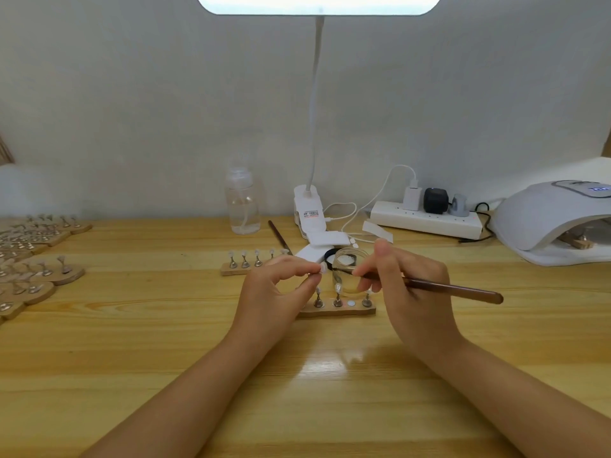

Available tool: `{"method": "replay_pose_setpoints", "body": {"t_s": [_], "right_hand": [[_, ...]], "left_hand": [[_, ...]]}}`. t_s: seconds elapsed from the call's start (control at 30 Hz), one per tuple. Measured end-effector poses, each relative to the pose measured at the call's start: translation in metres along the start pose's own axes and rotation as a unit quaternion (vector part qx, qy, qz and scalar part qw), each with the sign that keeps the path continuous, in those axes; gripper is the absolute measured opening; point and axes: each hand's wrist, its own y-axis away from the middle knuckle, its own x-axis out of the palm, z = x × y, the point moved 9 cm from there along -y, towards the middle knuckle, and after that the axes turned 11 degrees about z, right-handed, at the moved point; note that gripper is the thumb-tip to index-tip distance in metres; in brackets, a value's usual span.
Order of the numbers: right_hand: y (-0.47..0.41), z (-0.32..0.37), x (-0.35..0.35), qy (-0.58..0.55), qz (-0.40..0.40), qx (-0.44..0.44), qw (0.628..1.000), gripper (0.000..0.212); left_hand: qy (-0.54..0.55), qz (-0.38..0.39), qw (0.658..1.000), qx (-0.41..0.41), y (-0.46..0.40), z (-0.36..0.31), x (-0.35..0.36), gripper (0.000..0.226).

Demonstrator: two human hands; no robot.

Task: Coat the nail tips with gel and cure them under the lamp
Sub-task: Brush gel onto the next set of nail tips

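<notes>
- L hand (274, 285) raised over the wooden table (165, 358), thumb + fingers pinched together on a small nail tip (323, 268) on its stand.
- R hand (406, 285) grips a brown-handled brush (446, 287) pen-style; handle runs out to the right, bristle end points left, right at the nail tip. Can't tell if bristles actually touch it.
- Just behind the fingers: small clear glass jar (350, 262), open, w/ whitish content inside. Black lid (329, 254) beside it on the left.
- Below the hands: wooden holder strip (340, 310) w/ metal stands carrying nail tips; one slot shows a bare round magnet spot, no stand on it.
- 2nd holder strip (231, 267) further back-left, row of stands w/ tips.
- Far left edge: many more wooden holders (43, 272) w/ stands, laid in a cluster.
- Curing lamp (555, 219), white dome, at far right; display lit, a wooden holder partly visible inside its opening.
- Back: clip-on desk light (309, 206) w/ lit head at top, clear pump bottle (241, 203) to its left, white power strip (426, 219) w/ plugs to its right.
- Spare brush (279, 236) lies on table near the clip; white pads (327, 241) next to it.
</notes>
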Motion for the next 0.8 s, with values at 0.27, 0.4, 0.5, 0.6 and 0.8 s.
{"method": "replay_pose_setpoints", "body": {"t_s": [0.27, 0.4, 0.5, 0.6, 0.8], "right_hand": [[0.003, 0.004, 0.007, 0.001, 0.026, -0.012, 1.000, 0.046], [0.001, 0.007, 0.005, 0.048, 0.023, -0.027, 0.998, 0.040], [0.004, 0.000, 0.007, 0.002, 0.032, 0.003, 0.999, 0.046], [0.003, 0.006, 0.006, 0.011, 0.026, -0.020, 0.999, 0.042], [0.003, 0.003, 0.006, -0.024, 0.020, -0.009, 0.999, 0.044]], "left_hand": [[-0.006, 0.010, 1.000, 0.010, 0.001, -0.001, 0.002, 0.018], [-0.018, 0.012, 1.000, 0.013, 0.000, -0.001, 0.003, 0.018], [-0.020, 0.012, 1.000, 0.013, 0.000, 0.000, 0.003, 0.020], [-0.019, 0.010, 1.000, 0.017, 0.000, -0.001, 0.003, 0.021], [-0.005, 0.004, 1.000, 0.013, 0.001, -0.001, 0.002, 0.025]]}}
